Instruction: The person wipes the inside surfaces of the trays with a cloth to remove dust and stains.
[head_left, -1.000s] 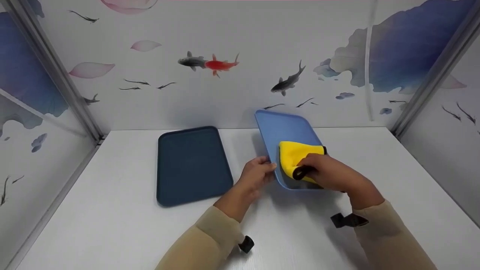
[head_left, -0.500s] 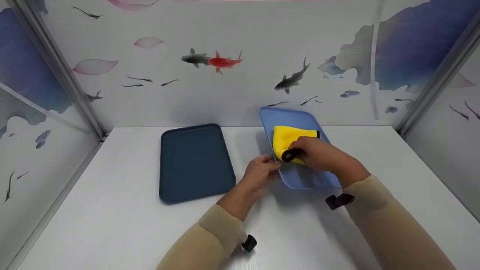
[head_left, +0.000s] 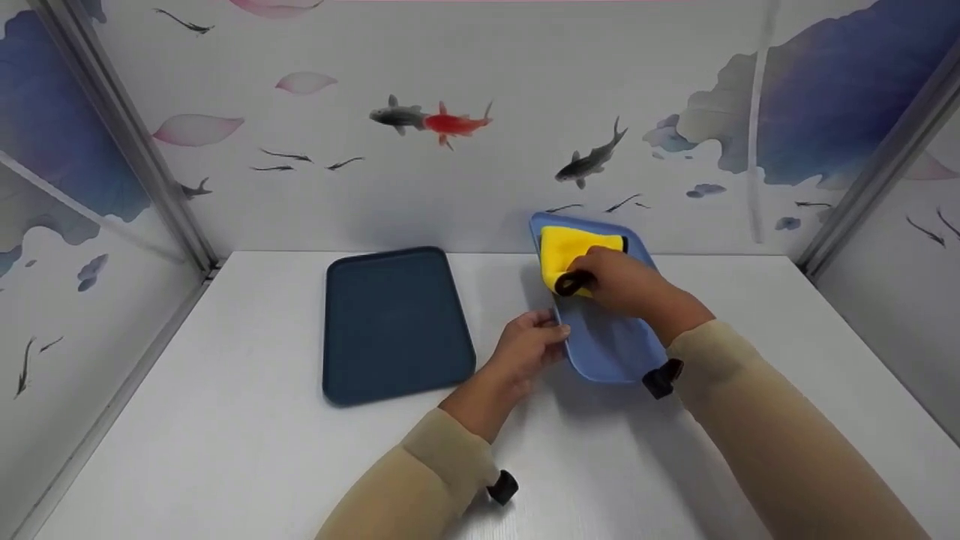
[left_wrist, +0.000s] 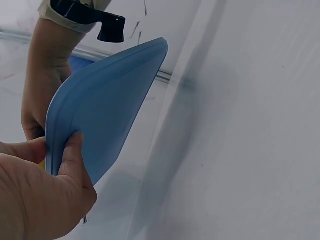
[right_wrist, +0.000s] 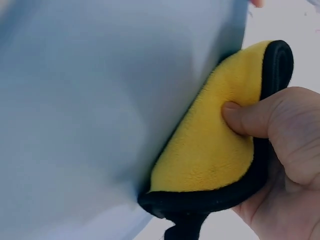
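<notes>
A light blue tray [head_left: 611, 349] is held tilted above the table's right half, its far end near the back wall. My left hand [head_left: 525, 349] grips its left edge, thumb on the upper face and fingers behind, as the left wrist view [left_wrist: 47, 195] also shows. A folded yellow cloth [head_left: 564, 247] with black trim lies against the tray's upper left part. My right hand [head_left: 626, 285] pinches the cloth; in the right wrist view the thumb of that hand [right_wrist: 290, 145] presses into the yellow cloth [right_wrist: 205, 145].
A dark blue tray [head_left: 397, 326] lies flat on the white table [head_left: 247, 450], left of my left hand. Behind the table stands a wall [head_left: 300, 210] with painted fish and petals, and side panels with metal posts close off both sides.
My right hand has moved the yellow cloth up and left along the light blue tray, toward its far end. My left hand keeps its grip on the edge.
</notes>
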